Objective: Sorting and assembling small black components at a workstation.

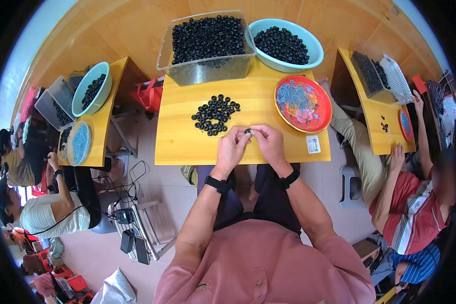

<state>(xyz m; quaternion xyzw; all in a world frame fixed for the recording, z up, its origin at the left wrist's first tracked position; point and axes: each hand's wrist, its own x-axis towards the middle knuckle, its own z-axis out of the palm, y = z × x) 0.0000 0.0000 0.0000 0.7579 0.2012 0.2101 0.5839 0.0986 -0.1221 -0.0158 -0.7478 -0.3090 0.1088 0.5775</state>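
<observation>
Black ring, two hands, one tray

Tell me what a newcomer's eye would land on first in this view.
First, the masses of small black rings: a clear plastic tub and a pale blue bowl heaped with them at the far edge of the wooden table, and a loose pile of rings at its middle. Next, the red flowered plate at the right. Near the front edge, the left hand and right hand meet, pinching one black ring between their fingers.
</observation>
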